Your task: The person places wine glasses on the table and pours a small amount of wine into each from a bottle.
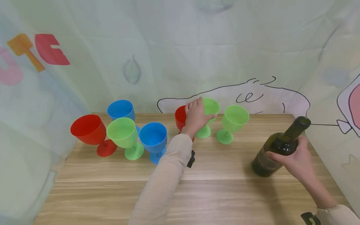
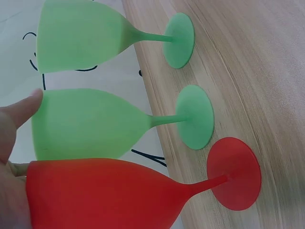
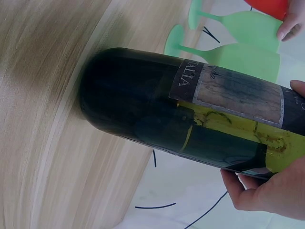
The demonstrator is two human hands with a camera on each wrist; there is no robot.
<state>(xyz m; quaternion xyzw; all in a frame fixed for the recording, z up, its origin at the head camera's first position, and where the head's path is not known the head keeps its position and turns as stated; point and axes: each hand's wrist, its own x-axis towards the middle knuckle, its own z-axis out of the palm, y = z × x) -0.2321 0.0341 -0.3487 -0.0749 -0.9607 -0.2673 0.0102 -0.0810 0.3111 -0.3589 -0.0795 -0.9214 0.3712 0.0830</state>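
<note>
On the table [image 1: 213, 193] stood a red goblet [image 1: 87, 131], a rear blue goblet [image 1: 121, 111], a green goblet [image 1: 122, 134] and a front blue goblet [image 1: 153, 134]. Next came a second red goblet [image 1: 180, 116], then the left hand [image 1: 196, 116], thumb at the rim of a second green goblet [image 1: 211, 107]; whether it pinched, I could not tell. Just beside stood a third green goblet [image 1: 234, 120]; toward the right edge, a dark bottle [image 1: 265, 162] was gripped by the right hand [image 1: 299, 161].

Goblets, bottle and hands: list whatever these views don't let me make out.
Head view: stem of the red goblet nearest the left hand, behind that hand.
Head view: stem of the back blue goblet, behind the green goblet in front.
Right wrist view: neck of the bottle, cut off by the right edge; fine print on its label, blurred.
</note>
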